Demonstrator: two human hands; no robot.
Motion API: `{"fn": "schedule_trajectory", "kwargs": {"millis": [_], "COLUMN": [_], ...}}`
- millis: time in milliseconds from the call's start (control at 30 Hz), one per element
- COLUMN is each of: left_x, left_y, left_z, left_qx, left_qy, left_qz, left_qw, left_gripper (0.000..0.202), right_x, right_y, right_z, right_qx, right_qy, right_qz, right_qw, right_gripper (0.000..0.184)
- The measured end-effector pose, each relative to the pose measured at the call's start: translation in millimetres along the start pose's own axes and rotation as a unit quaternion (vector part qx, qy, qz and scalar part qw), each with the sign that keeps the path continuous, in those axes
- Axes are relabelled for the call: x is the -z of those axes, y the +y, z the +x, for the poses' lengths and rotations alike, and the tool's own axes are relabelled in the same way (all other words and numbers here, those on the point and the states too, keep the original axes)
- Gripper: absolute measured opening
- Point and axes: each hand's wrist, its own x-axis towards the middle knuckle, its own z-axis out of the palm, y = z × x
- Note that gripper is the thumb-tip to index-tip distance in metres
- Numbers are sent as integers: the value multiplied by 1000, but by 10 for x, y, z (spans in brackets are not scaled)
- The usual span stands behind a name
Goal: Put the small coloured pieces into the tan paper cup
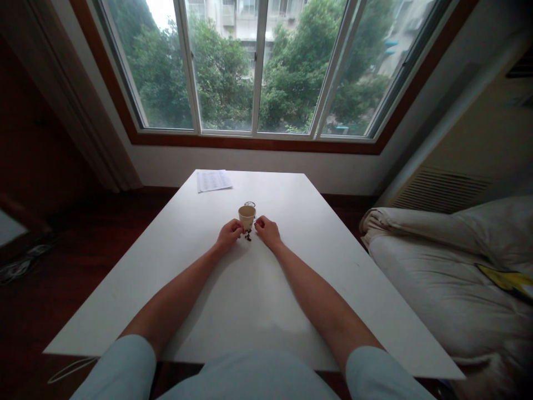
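Note:
A tan cup stands upright near the middle of the white table. Just in front of it lies a small cluster of dark bits, too small to name. My left hand is at the left of the cup and the bits, its fingers curled and thumb pinched in. On the other side, my right hand is also closed, fingertips close to the cup's right side. What either hand pinches, if anything, is too small to see. A thin dark looped thing shows behind the cup, partly hidden.
Printed paper sheets lie at the table's far left corner. To the right is a couch-like seat with a pale cover and a yellow-and-black item on it. A window is beyond the table. Cables lie at left on the floor.

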Motion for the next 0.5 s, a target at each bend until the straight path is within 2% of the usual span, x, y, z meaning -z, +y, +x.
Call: {"fn": "schedule_trajectory", "kwargs": {"millis": [233, 500], "left_x": [-48, -66], "left_y": [103, 76], "left_z": [-11, -37], "left_qx": [28, 32], "left_qy": [15, 13], "left_qz": [-87, -53], "left_qw": [996, 998], "left_gripper": [6, 13], "right_x": [8, -37], "right_y": [3, 120], "right_z": [-3, 82], "right_qx": [5, -41], "right_qy": [-2, 31], "right_qz": [13, 82], "right_qw": [1000, 995], "right_gripper": [15, 23]}}
